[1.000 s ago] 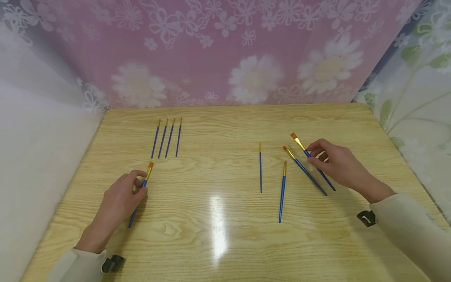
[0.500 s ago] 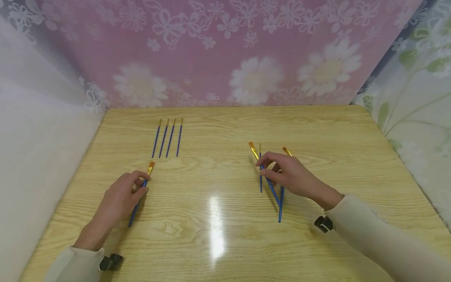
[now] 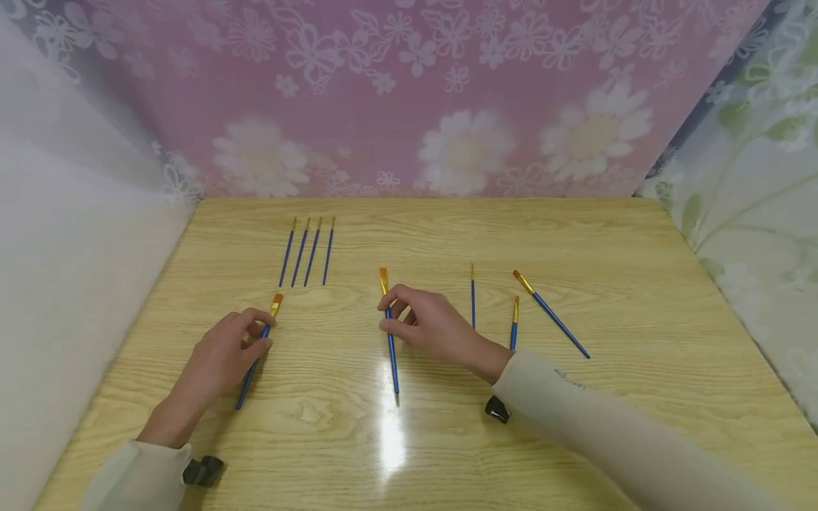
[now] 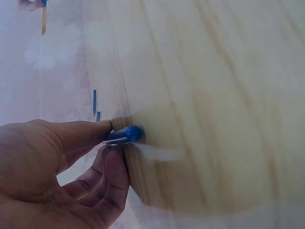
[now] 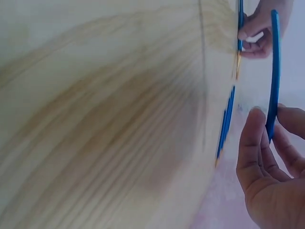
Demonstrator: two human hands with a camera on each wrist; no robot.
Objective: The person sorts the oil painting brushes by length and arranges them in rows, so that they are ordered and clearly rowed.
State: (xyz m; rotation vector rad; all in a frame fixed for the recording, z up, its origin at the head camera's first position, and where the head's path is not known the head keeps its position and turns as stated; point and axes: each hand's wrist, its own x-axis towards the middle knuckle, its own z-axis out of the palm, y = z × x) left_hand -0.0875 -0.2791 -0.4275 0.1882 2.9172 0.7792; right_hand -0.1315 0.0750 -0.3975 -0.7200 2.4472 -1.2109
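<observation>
So, left hand (image 3: 224, 351) pinches one flat paintbrush (image 3: 275, 306) toward left edge of worktop (image 3: 294, 454); right hand (image 3: 437, 326) pinches another flat paintbrush (image 3: 393, 355) mid-span. Slack pinch could let either swivel.

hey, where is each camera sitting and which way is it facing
Head: worn on the head, facing forward and down over the table; left hand, right hand and sleeves show.
Left wrist: worn there, facing the left brush and tabletop; the left hand shows large, part of the right hand in the upper left corner.
Right wrist: worn there, facing the right brush and table; the right hand shows large, the left hand at upper right.
Both wrist views share both hands.
</observation>
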